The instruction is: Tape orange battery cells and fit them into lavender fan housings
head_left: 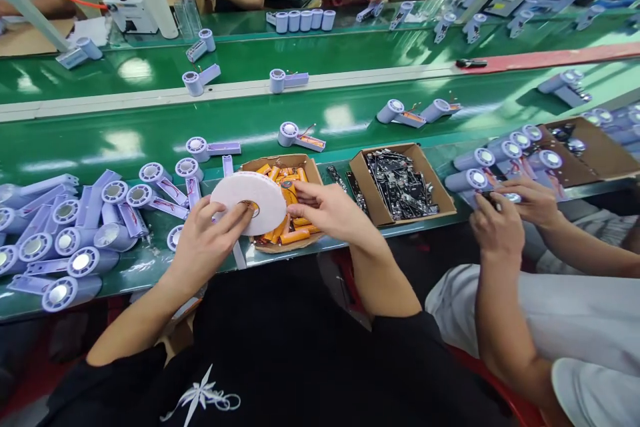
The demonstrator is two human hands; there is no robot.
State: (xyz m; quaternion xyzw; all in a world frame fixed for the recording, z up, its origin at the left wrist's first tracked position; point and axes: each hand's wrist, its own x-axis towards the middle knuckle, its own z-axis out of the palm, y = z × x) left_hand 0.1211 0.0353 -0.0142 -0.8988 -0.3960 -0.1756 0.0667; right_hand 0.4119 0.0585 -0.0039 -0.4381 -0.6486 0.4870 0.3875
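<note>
the left hand (213, 233) and right hand (333, 210) are raised over the near edge of the table (345, 137). one white roll (267, 197) is held up there, covering part of the left side of one carton (311, 165). the fingers of the left hand grip the roll, tips at its core hole. the fingers of the right hand are bent at its right edge, beside one small dark item (287, 184); whether they are closed on it cannot be told.

handling, as judged: the roll looks light, soft-faced and not fragile, though its layers could slip sideways. core and outer rim are the sound places to hold.

the carton contains orange cells (295, 237), too overlapped to count. to its right, a second carton (367, 195) contains dark circuit boards (397, 180), likewise uncountable. at left, lavender fan bodies (73, 240) are piled, more than ten, exact count prevented by overlap. at right, a co-worker's two hands (500, 227) work beside further fan bodies.

farther off, at least five fan bodies lie spaced along the green surface, and two on the pale rail (350, 80). on the far side stands one row of five lavender cylinders (305, 20).
</note>
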